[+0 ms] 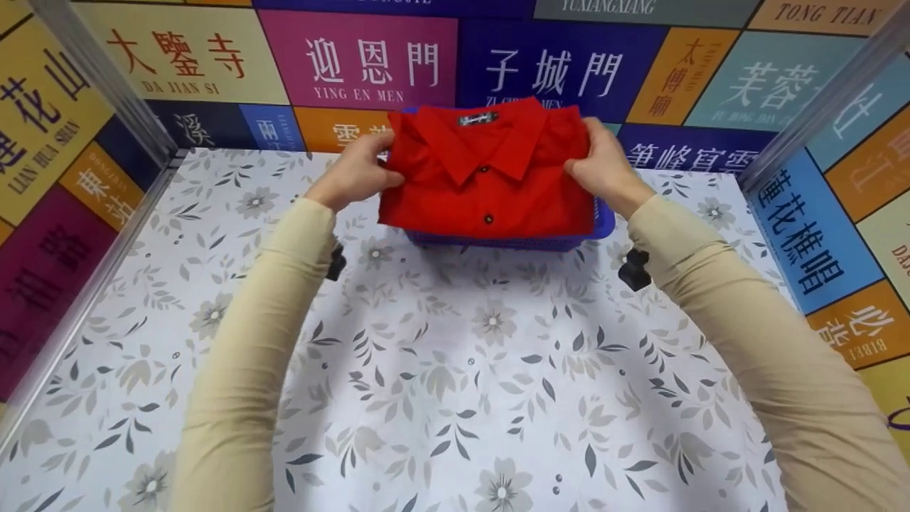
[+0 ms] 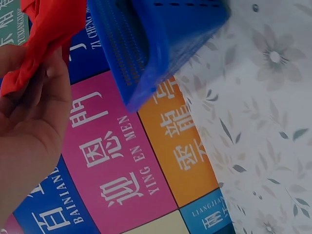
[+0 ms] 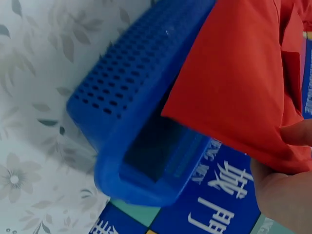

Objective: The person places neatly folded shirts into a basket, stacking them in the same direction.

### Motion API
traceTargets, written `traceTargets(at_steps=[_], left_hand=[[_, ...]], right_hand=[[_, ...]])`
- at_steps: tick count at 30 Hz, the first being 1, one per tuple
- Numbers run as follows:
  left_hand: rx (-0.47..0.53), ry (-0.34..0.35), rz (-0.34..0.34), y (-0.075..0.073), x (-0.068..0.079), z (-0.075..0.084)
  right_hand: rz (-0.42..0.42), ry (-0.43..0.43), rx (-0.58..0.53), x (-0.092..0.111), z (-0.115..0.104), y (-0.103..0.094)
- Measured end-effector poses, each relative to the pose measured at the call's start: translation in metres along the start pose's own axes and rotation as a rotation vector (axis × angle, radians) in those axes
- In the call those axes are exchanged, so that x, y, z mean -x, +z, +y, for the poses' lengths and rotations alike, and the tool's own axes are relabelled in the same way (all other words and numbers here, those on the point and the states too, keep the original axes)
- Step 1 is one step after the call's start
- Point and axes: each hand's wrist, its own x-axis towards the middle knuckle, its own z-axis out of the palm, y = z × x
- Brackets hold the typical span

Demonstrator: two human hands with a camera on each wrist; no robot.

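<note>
A folded red shirt with a pointed collar, dark buttons and a label at the neck spans the space between both hands. My left hand pinches its left side, thumb on top. On the opposite side my right hand grips the cloth the same way. Beneath the shirt stands a blue perforated plastic basket, mostly hidden in the head view. In the right wrist view the shirt is held above the basket's rim, and a dark inside shows below it.
The table wears a white cloth with grey flowers and leaves. Colourful panels with printed characters rise behind it and along both sides, close to the basket's far side.
</note>
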Motion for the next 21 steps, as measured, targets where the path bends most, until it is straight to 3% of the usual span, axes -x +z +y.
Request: traceTargets(at_steps=[6,10,15,17,21], left_hand=[[-0.109,0.022,0.016,0.01,-0.019,0.016],[-0.151,0.025,0.029,0.014,-0.029,0.021],[-0.181,0.001,0.09,0.014,-0.039,0.015],[-0.213,-0.031,0.083,0.013,-0.04,0.01],[-0.261,-0.111,-0.003,0.008,-0.035,-0.001]], right_hand=[[0.016,0.078,0.033,-0.006,0.001,-0.005],[0.067,0.062,0.089,-0.012,0.002,-0.006],[0.1,0.025,0.132,-0.021,0.004,-0.006],[0.08,0.019,0.144,-0.023,0.007,-0.006],[0.007,0.005,0.202,-0.02,0.015,-0.01]])
